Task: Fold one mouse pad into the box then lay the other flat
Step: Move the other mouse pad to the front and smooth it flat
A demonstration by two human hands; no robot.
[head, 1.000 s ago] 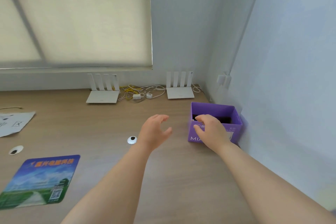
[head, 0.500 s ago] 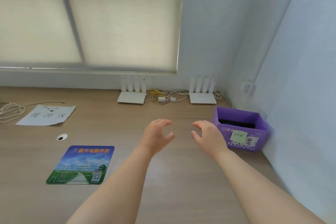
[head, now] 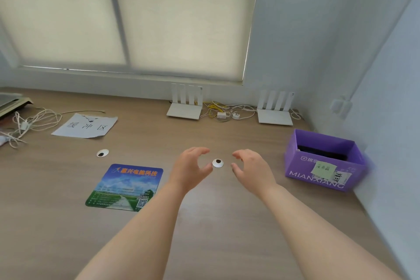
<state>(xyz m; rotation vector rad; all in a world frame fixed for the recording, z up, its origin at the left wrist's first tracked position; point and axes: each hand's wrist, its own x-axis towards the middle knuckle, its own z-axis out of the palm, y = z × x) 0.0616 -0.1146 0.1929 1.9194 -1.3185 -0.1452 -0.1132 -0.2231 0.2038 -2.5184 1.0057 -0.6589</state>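
A printed mouse pad (head: 126, 187) with blue sky and green field lies flat on the wooden desk (head: 218, 229), left of my hands. At the right, by the wall, stands a purple box (head: 322, 160); a dark folded thing (head: 322, 153) sits inside it, mostly hidden by the walls. Above the middle of the desk, my left hand (head: 189, 169) and my right hand (head: 252, 170) hover with curled, spread fingers and hold nothing. The left hand is a short way right of the pad. The right hand is well left of the box.
A small white cable grommet (head: 217, 163) shows between my hands, another (head: 102, 153) left of the pad. Two white routers (head: 185, 107) (head: 275, 112) with cables stand at the back. A paper sheet (head: 85, 126) and tangled cords (head: 25, 124) lie at the far left.
My right hand has left the purple box and drawn back to the desk's middle beside the left hand. The view has swung left, so the pad now lies closer to my hands.
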